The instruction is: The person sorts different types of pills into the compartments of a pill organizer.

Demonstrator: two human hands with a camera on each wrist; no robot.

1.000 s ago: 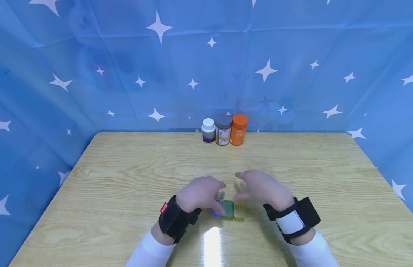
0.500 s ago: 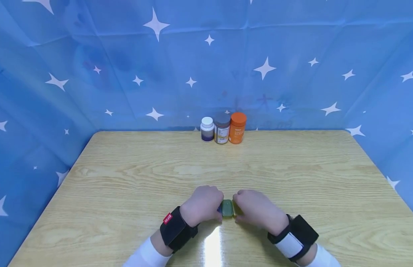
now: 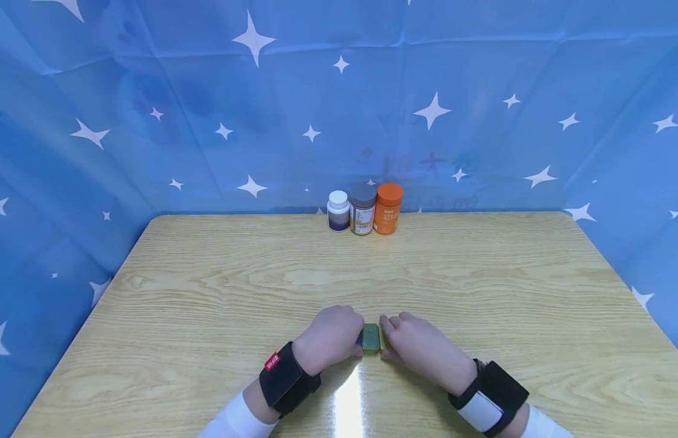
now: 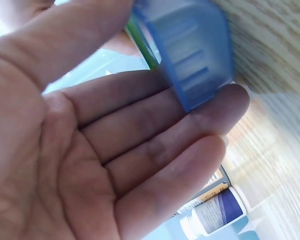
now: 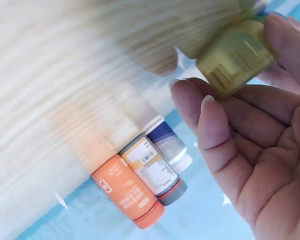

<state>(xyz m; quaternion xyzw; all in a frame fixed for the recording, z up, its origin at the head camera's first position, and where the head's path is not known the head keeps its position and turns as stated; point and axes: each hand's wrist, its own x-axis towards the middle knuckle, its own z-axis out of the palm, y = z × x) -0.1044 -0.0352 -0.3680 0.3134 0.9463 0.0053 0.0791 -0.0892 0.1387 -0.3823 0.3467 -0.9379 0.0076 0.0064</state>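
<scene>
I see the left grip (image 3: 329, 336) pinching the blue box (image 4: 192, 57) left of the green box (image 3: 371, 338), the right grip (image 3: 421, 345) pinching the yellow box (image 5: 236, 61) right of it; their contents I can't make out. Beyond it stand three bottles (image 3: 363, 213).

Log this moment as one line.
left hand: pinches blue box | right hand: pinches yellow box | green box: between them | three bottles: upright behind

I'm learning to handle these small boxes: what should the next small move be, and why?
Probably a gentle inward press: the left hand holds the blue box, the right hand the yellow box, and the green box sits between them, so pressure from both sides might steady it.
</scene>
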